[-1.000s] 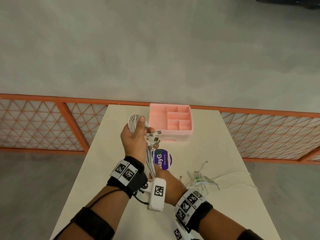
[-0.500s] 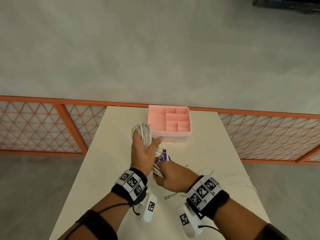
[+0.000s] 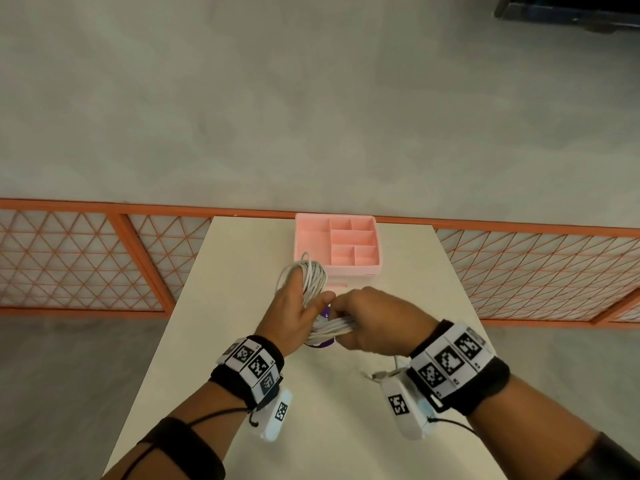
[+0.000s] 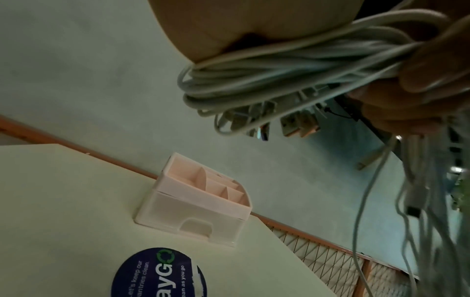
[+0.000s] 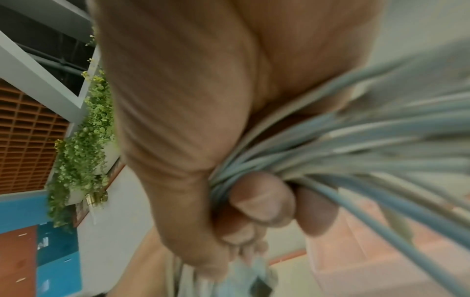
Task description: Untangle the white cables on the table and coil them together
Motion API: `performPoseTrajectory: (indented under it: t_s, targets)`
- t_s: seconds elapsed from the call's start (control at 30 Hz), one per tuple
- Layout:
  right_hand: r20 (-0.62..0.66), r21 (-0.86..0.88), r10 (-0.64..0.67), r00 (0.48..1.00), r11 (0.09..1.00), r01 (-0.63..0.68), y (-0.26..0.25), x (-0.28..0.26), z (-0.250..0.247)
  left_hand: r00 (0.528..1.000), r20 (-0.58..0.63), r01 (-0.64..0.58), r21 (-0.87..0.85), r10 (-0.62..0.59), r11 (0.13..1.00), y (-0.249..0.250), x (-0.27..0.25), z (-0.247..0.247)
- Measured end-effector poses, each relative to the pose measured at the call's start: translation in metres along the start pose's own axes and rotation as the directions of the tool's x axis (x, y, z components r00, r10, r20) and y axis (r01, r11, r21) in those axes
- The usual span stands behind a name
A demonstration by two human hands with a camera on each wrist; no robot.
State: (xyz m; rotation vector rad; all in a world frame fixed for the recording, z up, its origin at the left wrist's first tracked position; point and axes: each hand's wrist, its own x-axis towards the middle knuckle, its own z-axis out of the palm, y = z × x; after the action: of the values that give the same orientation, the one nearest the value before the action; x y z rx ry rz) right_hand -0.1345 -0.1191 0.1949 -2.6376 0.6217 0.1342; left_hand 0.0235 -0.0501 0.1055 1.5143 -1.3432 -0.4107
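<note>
My left hand [image 3: 300, 301] is raised over the table's middle with a coil of white cables [image 3: 309, 276] looped round its palm, thumb against the loops. In the left wrist view the coil [image 4: 279, 76] wraps the palm, and several plugs [image 4: 300, 124] hang below it. My right hand [image 3: 362, 318], just right of the left, fists round the cables' loose strands [image 3: 329, 329] and holds them stretched sideways. The right wrist view shows the fingers [image 5: 262, 201] curled round that bundle [image 5: 381, 150]. One cable end [image 3: 377, 374] trails by my right wrist.
A pink compartment organizer [image 3: 337, 245] with a drawer stands at the table's far edge, just beyond the coil. A round purple sticker [image 4: 157, 275] lies on the cream table [image 3: 214, 341] under my hands. An orange mesh railing [image 3: 69, 258] runs behind the table.
My right hand has come up from below the left wrist to the left hand's right side, drawing the strands taut. The loose cables at the table's right have been pulled in.
</note>
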Motion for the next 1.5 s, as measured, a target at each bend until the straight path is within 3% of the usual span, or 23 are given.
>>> performPoseTrajectory:
  t_s: [0.13,0.23,0.3,0.4,0.5,0.67,0.87,0.97,1.07,1.13,1.23,1.33,1.5]
  targets:
    - [0.021,0.067,0.029,0.999,0.997,-0.03,0.002,0.005,-0.027,0.981,0.194,0.057,-0.165,-0.024,0.985,0.012,-0.007,0.001]
    - [0.06,0.152,0.057,0.997,0.986,-0.066,0.008,0.011,-0.046,0.94,0.321,0.167,-0.136,-0.116,0.977,0.021,-0.008,0.005]
    - [0.073,0.209,0.071,0.995,0.974,-0.085,0.016,0.015,-0.055,0.924,0.35,0.199,-0.091,-0.155,0.976,0.025,-0.006,0.006]
    - [0.046,0.397,0.071,0.996,0.914,-0.083,0.029,0.02,-0.054,0.906,0.378,0.273,-0.173,-0.192,0.946,0.033,0.002,0.002]
    - [-0.023,0.529,0.028,0.999,0.848,-0.011,0.041,0.026,-0.048,0.883,0.382,0.415,-0.368,-0.272,0.832,0.035,0.007,-0.006]
    - [-0.017,0.644,-0.022,1.0,0.764,0.028,0.06,0.028,-0.041,0.885,0.382,0.458,-0.605,-0.267,0.651,0.037,0.007,-0.005]
    - [-0.173,0.459,-0.039,0.984,0.881,0.116,0.057,0.03,-0.02,0.814,0.488,0.576,-0.752,-0.316,0.32,0.036,0.008,-0.003]
    - [-0.157,0.465,-0.026,0.987,0.88,0.097,0.052,0.026,-0.017,0.784,0.541,0.613,-0.753,-0.305,0.24,0.033,0.009,-0.009]
    - [-0.081,0.619,-0.002,0.997,0.783,0.052,0.049,0.026,-0.021,0.751,0.587,0.656,-0.715,-0.303,0.24,0.033,0.007,-0.013]
    - [-0.089,0.606,0.016,0.996,0.795,0.041,0.053,0.027,-0.022,0.738,0.598,0.672,-0.697,-0.313,0.251,0.035,0.005,-0.013]
    - [-0.154,0.328,0.004,0.988,0.944,0.047,0.061,0.026,-0.023,0.734,0.6,0.679,-0.655,-0.318,0.333,0.035,0.004,-0.009]
    - [-0.213,0.087,-0.006,0.977,0.996,0.026,0.062,0.027,-0.024,0.744,0.584,0.666,-0.607,-0.326,0.433,0.032,0.002,-0.004]
    - [-0.332,0.021,0.001,0.943,1.0,0.006,0.056,0.033,-0.026,0.786,0.511,0.605,-0.521,-0.348,0.602,0.037,-0.003,0.004]
